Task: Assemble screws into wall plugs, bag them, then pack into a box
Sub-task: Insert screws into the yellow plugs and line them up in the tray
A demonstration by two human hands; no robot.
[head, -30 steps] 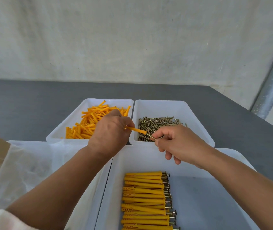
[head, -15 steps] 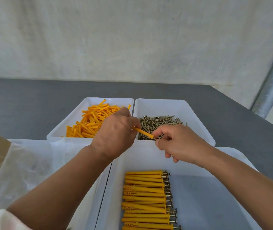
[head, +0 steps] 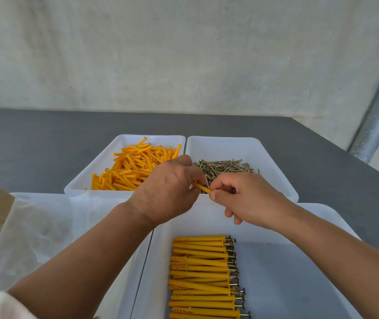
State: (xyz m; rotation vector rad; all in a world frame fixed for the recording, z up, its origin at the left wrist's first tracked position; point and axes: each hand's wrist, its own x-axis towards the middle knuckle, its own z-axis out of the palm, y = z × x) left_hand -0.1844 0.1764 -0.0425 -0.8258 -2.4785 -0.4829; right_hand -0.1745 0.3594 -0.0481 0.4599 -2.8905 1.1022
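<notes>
The left hand [head: 167, 192] gripped an orange wall plug [head: 201, 187], and the right hand [head: 246, 199] pinched its free end between thumb and forefinger, so any screw there was hidden. The plug hung over the near rim of the screw tray [head: 225, 146], beside the tray of loose plugs [head: 105, 162]. Assembled plugs [head: 202, 272] lay in a row in the nearest tray [head: 287, 284] on the counter [head: 34, 146].

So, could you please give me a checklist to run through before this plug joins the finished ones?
1. Plug held in the grip of the left hand: ok.
2. Right hand pinching the plug's tip: ok.
3. Screw fully seated inside: cannot tell, fingers hide it.
4. Bare floor in the near tray beside the finished row: ok.
5. Loose screws and loose plugs stocked: ok.
</notes>
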